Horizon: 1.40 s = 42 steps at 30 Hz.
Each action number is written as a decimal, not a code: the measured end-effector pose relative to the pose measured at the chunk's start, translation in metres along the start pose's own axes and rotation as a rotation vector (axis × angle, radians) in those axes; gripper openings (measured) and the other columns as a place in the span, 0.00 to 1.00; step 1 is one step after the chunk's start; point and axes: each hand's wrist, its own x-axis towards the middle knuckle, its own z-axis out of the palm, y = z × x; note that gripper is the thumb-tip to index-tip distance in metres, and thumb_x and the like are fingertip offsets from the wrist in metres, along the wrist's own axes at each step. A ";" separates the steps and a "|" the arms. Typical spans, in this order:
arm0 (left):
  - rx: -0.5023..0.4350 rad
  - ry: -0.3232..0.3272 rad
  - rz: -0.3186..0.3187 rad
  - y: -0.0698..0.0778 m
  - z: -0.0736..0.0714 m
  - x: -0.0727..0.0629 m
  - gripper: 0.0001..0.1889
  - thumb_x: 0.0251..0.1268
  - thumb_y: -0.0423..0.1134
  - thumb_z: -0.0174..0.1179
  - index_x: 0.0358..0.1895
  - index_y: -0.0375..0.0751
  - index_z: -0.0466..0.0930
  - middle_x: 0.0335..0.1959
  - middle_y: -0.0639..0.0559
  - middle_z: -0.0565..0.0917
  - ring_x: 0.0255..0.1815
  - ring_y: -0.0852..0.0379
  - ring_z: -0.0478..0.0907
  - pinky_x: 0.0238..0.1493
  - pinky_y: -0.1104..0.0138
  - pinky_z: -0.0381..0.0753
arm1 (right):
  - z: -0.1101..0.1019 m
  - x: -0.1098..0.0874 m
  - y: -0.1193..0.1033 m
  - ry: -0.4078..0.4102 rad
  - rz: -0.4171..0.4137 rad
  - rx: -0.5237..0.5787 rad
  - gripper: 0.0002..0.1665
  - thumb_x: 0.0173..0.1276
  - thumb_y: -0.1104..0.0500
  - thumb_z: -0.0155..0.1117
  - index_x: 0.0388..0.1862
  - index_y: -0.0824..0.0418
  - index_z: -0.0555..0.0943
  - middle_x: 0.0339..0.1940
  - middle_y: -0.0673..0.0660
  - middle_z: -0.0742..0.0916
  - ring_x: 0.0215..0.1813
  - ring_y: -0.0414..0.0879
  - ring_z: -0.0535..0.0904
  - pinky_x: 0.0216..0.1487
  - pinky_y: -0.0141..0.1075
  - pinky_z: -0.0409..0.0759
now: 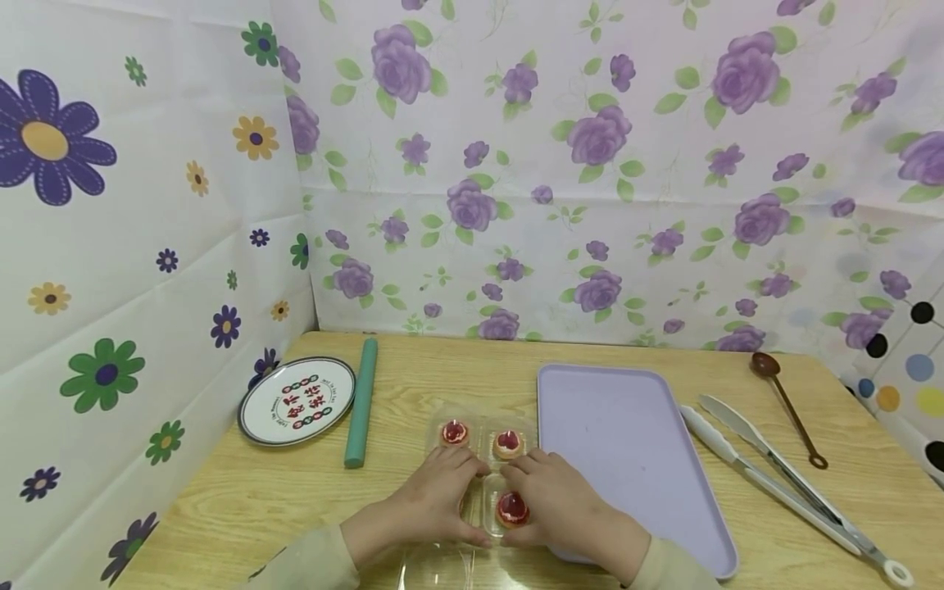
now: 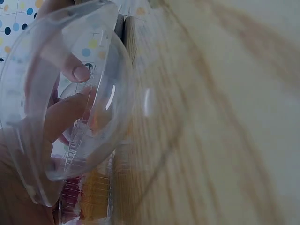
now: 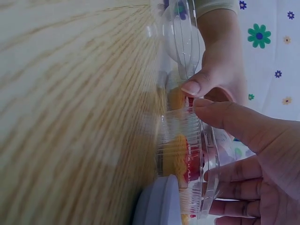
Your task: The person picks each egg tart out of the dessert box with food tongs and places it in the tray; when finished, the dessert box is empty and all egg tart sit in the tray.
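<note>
A clear plastic box of small red-topped tarts lies on the table between both hands. Two tarts show in its far row, and a tart sits beside the right fingers. The left hand covers the near left compartment and grips the box, its thumb at the near edge. My right hand grips the near right part, thumb and fingers spanning that compartment. The two thumbs almost meet at the rim in the right wrist view. A domed clear lid stands raised beside the left hand.
Right of the box lies a lilac tray, with metal tongs and a brown ladle beyond it. On the left are a round printed plate and a green rod. Flowered cloth walls stand behind and leftward.
</note>
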 end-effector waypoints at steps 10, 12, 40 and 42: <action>-0.056 -0.001 -0.005 0.000 -0.001 0.001 0.41 0.37 0.67 0.71 0.56 0.46 0.75 0.52 0.57 0.78 0.61 0.56 0.70 0.69 0.58 0.64 | -0.001 -0.002 0.001 -0.010 0.014 0.049 0.45 0.49 0.34 0.71 0.58 0.63 0.78 0.56 0.54 0.83 0.56 0.48 0.77 0.55 0.43 0.78; -0.072 -0.008 -0.012 -0.001 -0.001 0.001 0.42 0.37 0.67 0.71 0.56 0.46 0.74 0.53 0.58 0.78 0.62 0.56 0.70 0.70 0.57 0.63 | -0.002 -0.002 0.001 0.002 0.010 0.059 0.44 0.49 0.35 0.72 0.58 0.63 0.78 0.56 0.54 0.83 0.56 0.48 0.76 0.54 0.43 0.79; -0.082 0.013 0.027 -0.003 0.003 0.000 0.40 0.41 0.65 0.70 0.59 0.49 0.74 0.50 0.61 0.78 0.57 0.60 0.70 0.64 0.59 0.67 | -0.007 -0.012 0.007 0.056 0.027 0.214 0.44 0.50 0.42 0.75 0.67 0.46 0.70 0.49 0.51 0.78 0.43 0.40 0.74 0.37 0.32 0.78; -0.076 0.014 0.022 -0.003 0.002 0.000 0.40 0.41 0.65 0.71 0.59 0.49 0.74 0.50 0.61 0.78 0.57 0.60 0.70 0.63 0.60 0.68 | -0.010 -0.014 0.008 0.073 0.035 0.199 0.45 0.48 0.41 0.75 0.66 0.48 0.71 0.48 0.51 0.78 0.42 0.39 0.74 0.35 0.32 0.79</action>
